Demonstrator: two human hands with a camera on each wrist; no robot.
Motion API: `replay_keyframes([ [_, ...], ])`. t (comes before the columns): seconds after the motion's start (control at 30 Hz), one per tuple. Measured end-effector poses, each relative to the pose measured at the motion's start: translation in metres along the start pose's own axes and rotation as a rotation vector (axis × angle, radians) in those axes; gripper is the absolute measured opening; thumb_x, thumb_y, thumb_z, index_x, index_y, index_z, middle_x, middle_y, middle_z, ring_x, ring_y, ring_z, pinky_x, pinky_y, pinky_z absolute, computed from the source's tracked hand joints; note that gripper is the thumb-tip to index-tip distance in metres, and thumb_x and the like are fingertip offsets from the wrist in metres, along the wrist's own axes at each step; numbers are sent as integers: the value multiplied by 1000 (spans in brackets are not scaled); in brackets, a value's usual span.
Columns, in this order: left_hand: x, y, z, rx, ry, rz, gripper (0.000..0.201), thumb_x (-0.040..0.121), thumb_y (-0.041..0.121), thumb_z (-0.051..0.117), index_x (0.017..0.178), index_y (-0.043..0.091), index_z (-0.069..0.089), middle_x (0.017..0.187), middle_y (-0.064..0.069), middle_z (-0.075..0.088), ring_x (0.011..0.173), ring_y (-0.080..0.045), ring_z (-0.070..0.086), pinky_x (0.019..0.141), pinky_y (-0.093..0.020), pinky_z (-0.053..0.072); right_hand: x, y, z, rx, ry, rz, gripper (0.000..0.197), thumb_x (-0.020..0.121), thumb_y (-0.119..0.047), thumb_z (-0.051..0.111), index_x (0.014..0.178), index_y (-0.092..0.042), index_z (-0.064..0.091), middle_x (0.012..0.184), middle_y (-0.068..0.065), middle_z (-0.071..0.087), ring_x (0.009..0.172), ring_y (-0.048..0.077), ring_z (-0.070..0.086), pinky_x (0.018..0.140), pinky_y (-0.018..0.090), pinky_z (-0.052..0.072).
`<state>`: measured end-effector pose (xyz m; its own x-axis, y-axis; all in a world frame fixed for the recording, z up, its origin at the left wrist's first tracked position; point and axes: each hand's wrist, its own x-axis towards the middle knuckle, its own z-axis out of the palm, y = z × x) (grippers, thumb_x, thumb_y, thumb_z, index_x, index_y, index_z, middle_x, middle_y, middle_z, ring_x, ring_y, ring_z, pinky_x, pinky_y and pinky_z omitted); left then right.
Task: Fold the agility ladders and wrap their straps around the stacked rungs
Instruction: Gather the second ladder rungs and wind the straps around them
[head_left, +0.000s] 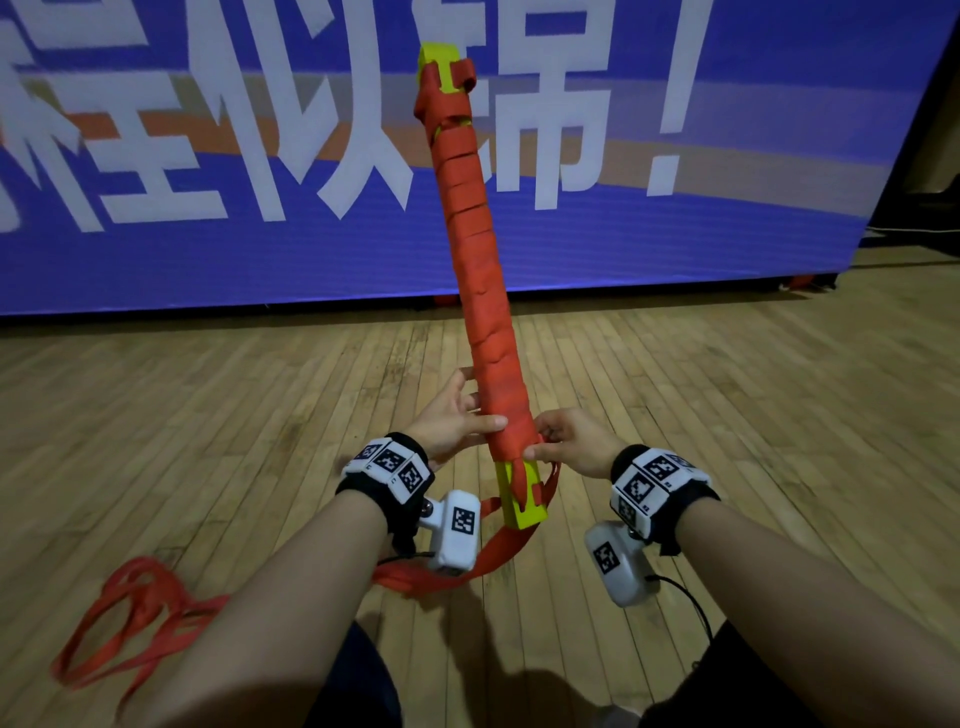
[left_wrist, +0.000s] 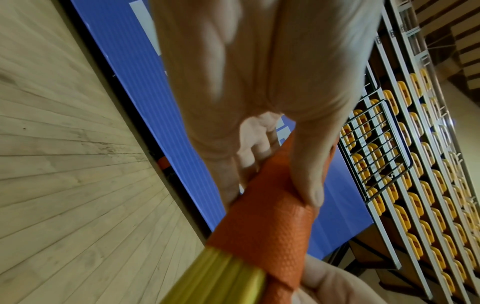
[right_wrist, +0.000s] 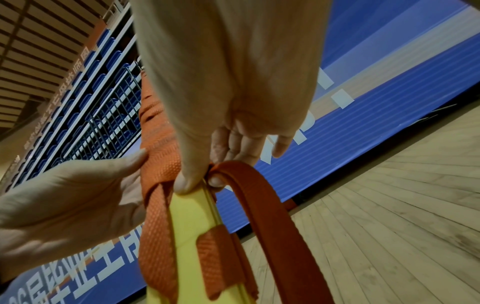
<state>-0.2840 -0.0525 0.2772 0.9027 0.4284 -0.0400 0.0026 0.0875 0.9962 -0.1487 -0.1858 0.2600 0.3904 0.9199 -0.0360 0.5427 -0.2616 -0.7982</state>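
A bundle of stacked yellow rungs (head_left: 525, 506) stands tilted in front of me, wound almost end to end in orange strap (head_left: 480, 291). My left hand (head_left: 480, 410) grips its lower part, thumb (left_wrist: 311, 185) across the wrap (left_wrist: 262, 230) and fingers behind. Just below, my right hand (head_left: 540, 447) pinches the strap (right_wrist: 265, 205) against the rungs' edge (right_wrist: 189, 226) between thumb (right_wrist: 184, 185) and forefinger. From there the free strap (head_left: 483, 556) loops down under the bundle and trails left to a loose tangle (head_left: 130, 618) on the floor.
A wooden plank floor (head_left: 727, 415) lies all round. A large blue screen with white characters (head_left: 208, 249) rises close behind the bundle. Bleachers with yellow seats (left_wrist: 415, 185) and railings stand off to the side. Dark-trousered knees (head_left: 358, 675) show at the bottom.
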Motion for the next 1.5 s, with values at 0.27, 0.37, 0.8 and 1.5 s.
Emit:
replay_keyframes([
  [0.27, -1, 0, -2, 79, 21, 10, 42, 79, -9, 67, 107, 21, 55, 103, 0, 66, 91, -7, 66, 76, -24, 56, -1, 1, -1, 25, -20, -26, 10, 85, -10, 68, 81, -13, 60, 77, 6, 60, 71, 16, 56, 73, 32, 47],
  [0.37, -1, -1, 1, 63, 41, 0, 48, 78, -9, 67, 113, 20, 52, 108, -1, 64, 98, -10, 64, 77, -26, 55, -1, 1, -4, 11, -14, -12, 14, 84, -9, 69, 77, -17, 60, 81, 9, 61, 76, 18, 57, 75, 33, 48],
  [0.8, 5, -8, 8, 35, 211, 75, 76, 77, 0, 74, 136, 22, 31, 114, -6, 53, 102, -19, 59, 86, -44, 54, 2, 4, -4, 22, 110, 27, 19, 85, -3, 66, 70, -14, 60, 67, 7, 62, 64, 18, 58, 72, 38, 52],
  [1.5, 11, -13, 13, 105, 322, 123, 72, 72, 3, 80, 119, 25, 29, 107, 2, 53, 95, -11, 58, 64, -28, 56, 0, -9, 9, -181, 102, 141, 34, 70, -33, 80, 77, -22, 50, 77, -4, 58, 79, 18, 60, 90, 46, 49],
])
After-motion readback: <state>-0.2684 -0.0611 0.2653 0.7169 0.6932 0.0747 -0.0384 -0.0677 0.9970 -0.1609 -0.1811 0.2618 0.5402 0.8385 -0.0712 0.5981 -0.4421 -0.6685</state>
